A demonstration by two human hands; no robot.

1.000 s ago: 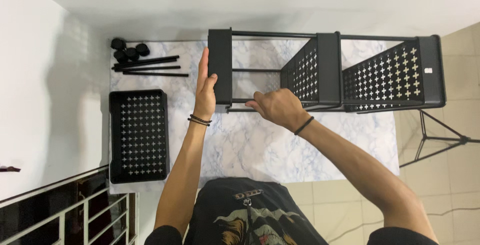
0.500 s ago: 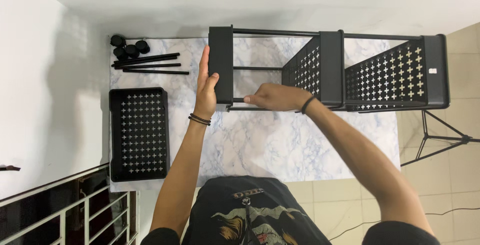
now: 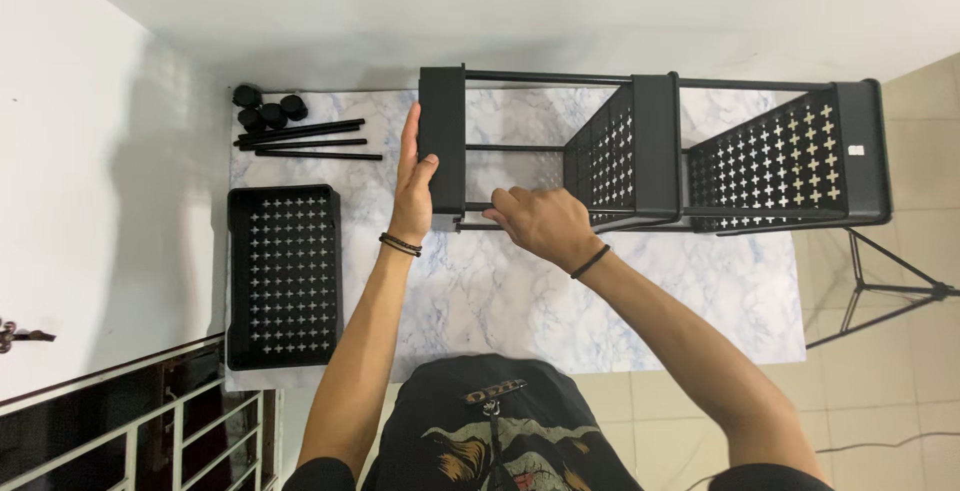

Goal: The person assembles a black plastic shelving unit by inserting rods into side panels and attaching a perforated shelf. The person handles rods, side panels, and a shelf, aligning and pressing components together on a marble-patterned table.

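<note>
Bright, even overhead light. Soft shadow on wall (image 3: 150,151) left of table (image 3: 500,301). Sharp focus throughout, no blur, no glare. Slight wide-angle stretch at edges.

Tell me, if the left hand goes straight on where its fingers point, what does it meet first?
The left hand lies flat against the black end tray, fingers pointing toward the wall. Sliding onward along it, the way looks free up to the white wall, though depth is unclear.

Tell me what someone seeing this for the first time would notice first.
The eye goes to the long black rack frame lying on its side across the far half of the marble-patterned table. The left hand lies flat against its end tray while the right hand grips a near rod. At the left lie a loose perforated tray, spare rods and caster wheels.
</note>
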